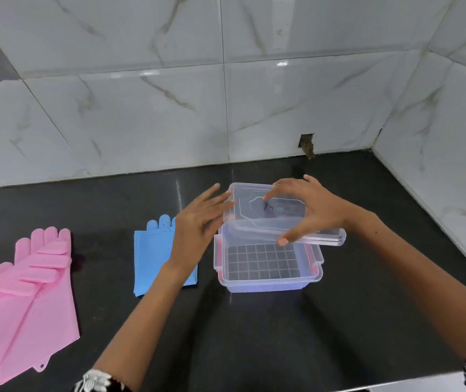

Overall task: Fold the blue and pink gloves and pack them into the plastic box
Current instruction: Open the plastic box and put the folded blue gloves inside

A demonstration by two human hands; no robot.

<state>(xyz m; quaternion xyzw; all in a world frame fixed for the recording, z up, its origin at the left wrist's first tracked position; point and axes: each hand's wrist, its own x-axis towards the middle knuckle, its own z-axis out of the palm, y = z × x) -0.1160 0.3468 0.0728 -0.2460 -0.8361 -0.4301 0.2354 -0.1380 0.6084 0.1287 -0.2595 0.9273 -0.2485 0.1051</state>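
One head-worn view looks steeply down, close over the black counter (282, 335) toward the tiled wall (141, 108).

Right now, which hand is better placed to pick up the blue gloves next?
Left hand, probably: open, directly above the blue gloves. The right hand grips the lid.

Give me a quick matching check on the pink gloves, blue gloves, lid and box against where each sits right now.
Things:
1. pink gloves
2. blue gloves
3. lid
4. box

States:
A. open, with a grid insert showing inside
B. held in the right hand, tilted above the box
C. flat at the counter's far left
D. partly under the left hand

Pairs: 1-C, 2-D, 3-B, 4-A
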